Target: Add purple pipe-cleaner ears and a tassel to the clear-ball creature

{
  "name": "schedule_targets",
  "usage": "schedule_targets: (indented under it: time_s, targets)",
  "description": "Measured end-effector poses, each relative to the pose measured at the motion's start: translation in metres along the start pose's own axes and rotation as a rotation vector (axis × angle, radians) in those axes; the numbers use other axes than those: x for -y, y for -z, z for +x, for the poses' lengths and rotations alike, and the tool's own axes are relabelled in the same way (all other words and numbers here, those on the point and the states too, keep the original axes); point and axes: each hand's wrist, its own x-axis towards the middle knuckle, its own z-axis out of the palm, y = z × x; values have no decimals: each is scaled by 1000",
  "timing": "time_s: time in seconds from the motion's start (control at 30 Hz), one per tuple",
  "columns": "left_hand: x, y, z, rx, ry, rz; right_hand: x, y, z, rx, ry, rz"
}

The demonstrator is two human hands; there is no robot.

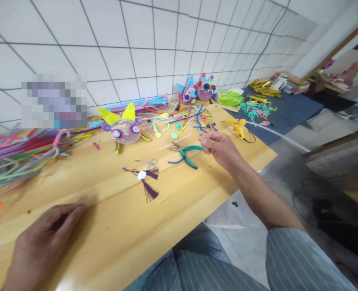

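Observation:
My left hand (42, 242) rests on the wooden table (112, 234) at the lower left, fingers curled in and thumb against them, with nothing visible in it. My right hand (219, 148) hovers over the table's right part in a pinch; whether its fingertips hold something small is hidden. Just left of it lie green-handled pliers (183, 154), one handle reaching towards the fingers, beside a short blue pipe cleaner (175, 162). Small scissors (151, 165) and dark purple tassels (150, 190) with a white piece (141, 175) lie mid-table. Behind them stands a clear ball figure (127, 132) with yellow ears and big eyes.
Bundles of coloured pipe cleaners (24, 155) lie along the tiled wall (112, 60). Two finished-looking ball figures (187, 93) stand at the back. A yellow glue gun (239, 128) sits near the right edge, its pale stick trailing off. Beyond is a dark blue surface (300, 107).

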Motion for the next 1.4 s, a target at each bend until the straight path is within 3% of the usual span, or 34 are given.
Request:
schedule_targets:
  time_s: [0.07, 0.13, 0.23, 0.37, 0.5, 0.63, 0.8, 1.1, 1.4]
  targets:
    - [-27, 10, -1, -32, 147, -123, 4, -19, -1, 79, 20, 1]
    - [-60, 19, -2, -33, 195, -300, 5, -39, -3, 164, 50, -4]
    - [-115, 21, 3, 160, 234, -609, 5, -71, -9, 267, 130, -62]
    - [-173, -2, 24, 283, 227, -1117, 0, -106, -16, 331, 378, -237]
    - [-203, -26, 41, 340, 236, -1428, -11, -121, -14, 286, 747, -434]
    - [-209, -36, 53, 363, 296, -1494, -28, -119, -7, 218, 1008, -551]
    - [-198, -50, 60, 375, 353, -1444, -47, -111, 0, 218, 1107, -682]
    - [-181, -63, 61, 410, 361, -1504, -60, -110, 3, 300, 1124, -759]
    - [-183, -60, 60, 413, 388, -1518, -60, -113, -2, 299, 927, -648]
